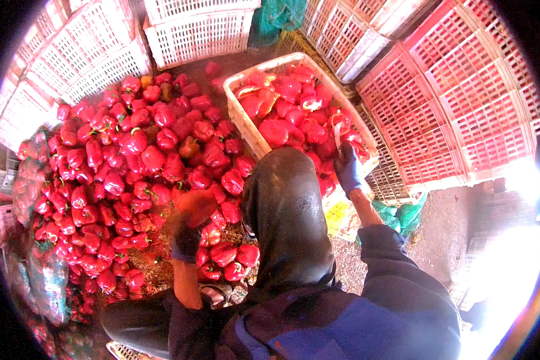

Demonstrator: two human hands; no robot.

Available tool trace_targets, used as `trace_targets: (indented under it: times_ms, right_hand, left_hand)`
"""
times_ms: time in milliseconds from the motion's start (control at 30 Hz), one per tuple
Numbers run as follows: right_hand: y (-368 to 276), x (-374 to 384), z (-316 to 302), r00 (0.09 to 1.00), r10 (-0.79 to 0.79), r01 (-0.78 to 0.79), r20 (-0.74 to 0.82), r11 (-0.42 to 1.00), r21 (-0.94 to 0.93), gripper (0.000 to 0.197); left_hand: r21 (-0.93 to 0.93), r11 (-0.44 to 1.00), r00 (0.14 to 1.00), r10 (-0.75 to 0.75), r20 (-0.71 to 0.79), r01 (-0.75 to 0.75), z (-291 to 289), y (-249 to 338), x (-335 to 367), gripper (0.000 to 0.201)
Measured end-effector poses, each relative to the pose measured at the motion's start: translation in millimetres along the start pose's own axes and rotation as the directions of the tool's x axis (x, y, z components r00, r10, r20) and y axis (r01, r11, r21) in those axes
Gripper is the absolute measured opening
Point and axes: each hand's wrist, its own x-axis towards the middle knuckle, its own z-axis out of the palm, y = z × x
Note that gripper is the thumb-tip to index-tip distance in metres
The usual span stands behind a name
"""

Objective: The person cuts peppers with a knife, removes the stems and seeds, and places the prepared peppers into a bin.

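My left hand [188, 239], in a dark glove, is closed around a red bell pepper [195, 207] in front of the pile. Motion blurs both, so finger detail is lost. A knife [337, 135] is in my right hand [349, 169], which wears a bluish glove and is at the right side of a pale plastic crate [244, 122]. The blade points away from me over the crate's contents; the handle is hidden in the hand. Inside that crate lie red pepper pieces [274, 132], several of them cut open. Whole red bell peppers [153, 157] form a large heap at the left.
Stacked slatted crates stand behind [199, 39] and at the right [462, 102]. Full mesh bags [48, 282] flank the heap at the left. Green netting [409, 216] lies beside the crate. My bent knee [288, 210] rises between my hands.
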Motion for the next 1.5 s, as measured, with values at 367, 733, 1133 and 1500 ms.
trace_targets:
  times_ms: [367, 733, 1133, 1500]
  right_hand:
    - [-95, 54, -50, 0.985, 0.091, -0.173, 0.149, 0.63, 0.757, 0.039]
    - [-507, -48, 20, 0.511, -0.644, 0.217, 0.57, 0.738, 0.639, 0.054]
    - [-523, -120, 151, 0.447, -0.766, 0.217, 0.461, 0.593, 0.775, 0.031]
    - [-506, -115, 116, 0.285, -0.908, 0.449, 0.307, 0.41, 0.794, 0.032]
  left_hand:
    - [-0.133, 0.94, 0.892, 0.34, 0.298, -0.314, 126, 156, -95, 0.065]
    - [0.179, 0.714, 0.733, 0.63, 0.258, -0.677, 100, 235, -138, 0.072]
    - [0.146, 0.684, 0.697, 0.714, 0.061, -0.714, 68, 225, -129, 0.081]
    - [0.459, 0.444, 0.536, 0.84, 0.086, -0.77, 79, 248, -145, 0.084]
